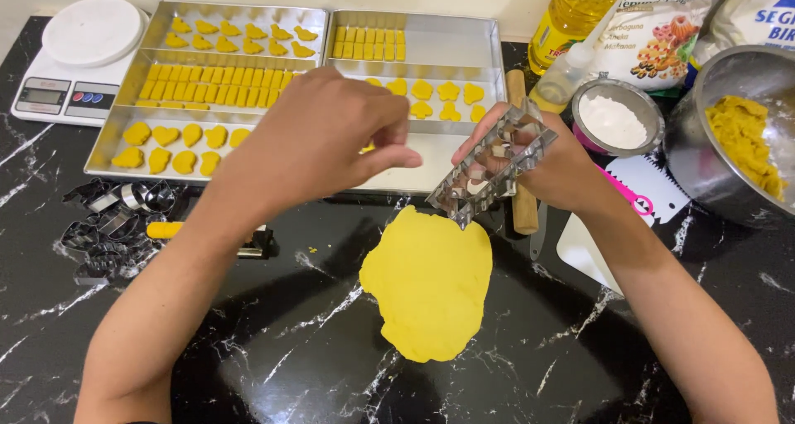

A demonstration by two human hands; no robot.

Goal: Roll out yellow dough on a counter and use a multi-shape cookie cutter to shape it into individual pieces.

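My right hand (556,166) holds a rectangular metal grid cutter (494,161) tilted above the far edge of a flat sheet of yellow dough (429,283) on the black marbled counter. My left hand (319,138) hovers over the front of the metal baking trays (431,163), fingers pinched loosely and reaching toward the cutter; I see nothing in it. The trays hold several yellow cut dough pieces (219,80) in strips, hearts and flower shapes.
A white kitchen scale (79,60) stands at the far left. Several metal cutters (112,225) lie left of the dough. A wooden rolling pin (522,204), a white scraper (584,246), a flour sieve (617,118), a steel bowl of dough (737,130), an oil bottle (571,14) and flour bags sit right.
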